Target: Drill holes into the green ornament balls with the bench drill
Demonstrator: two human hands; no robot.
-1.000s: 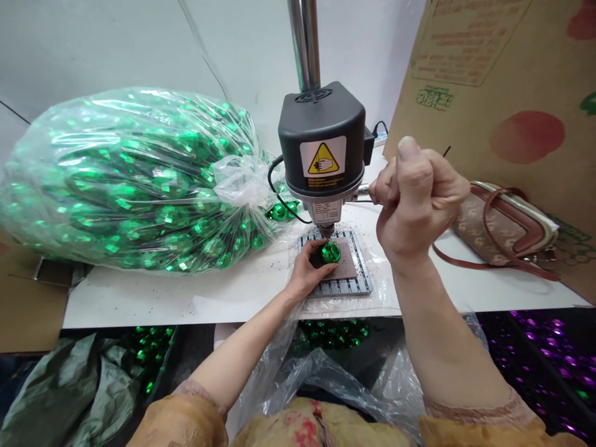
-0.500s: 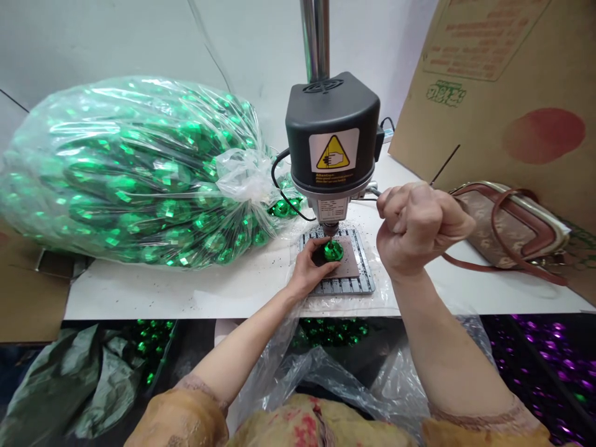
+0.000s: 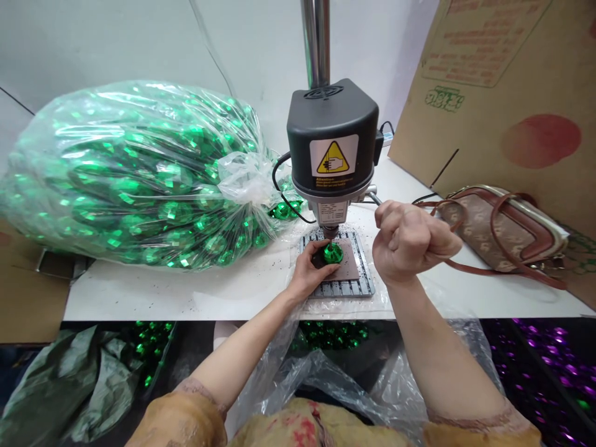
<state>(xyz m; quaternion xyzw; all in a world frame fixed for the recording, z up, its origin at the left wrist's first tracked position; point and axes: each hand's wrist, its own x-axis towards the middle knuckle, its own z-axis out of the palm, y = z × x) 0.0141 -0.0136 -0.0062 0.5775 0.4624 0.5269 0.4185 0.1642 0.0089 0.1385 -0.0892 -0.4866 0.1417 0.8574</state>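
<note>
Bag (image 3: 139,180) is lying at left; left hand (image 3: 310,268) is pinching a green bauble (image 3: 333,254) on the pad (image 3: 350,270), beneath the drill (image 3: 333,146); right hand (image 3: 410,241) is gripping the lever (image 3: 374,198). Drilling is apparently proceeding; the next move is probably calling for steady holding.

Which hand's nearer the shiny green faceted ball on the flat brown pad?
Left. The left hand grips the ball between thumb and fingers; the right hand is closed on the silver metal lever, to the ball's right.
</note>
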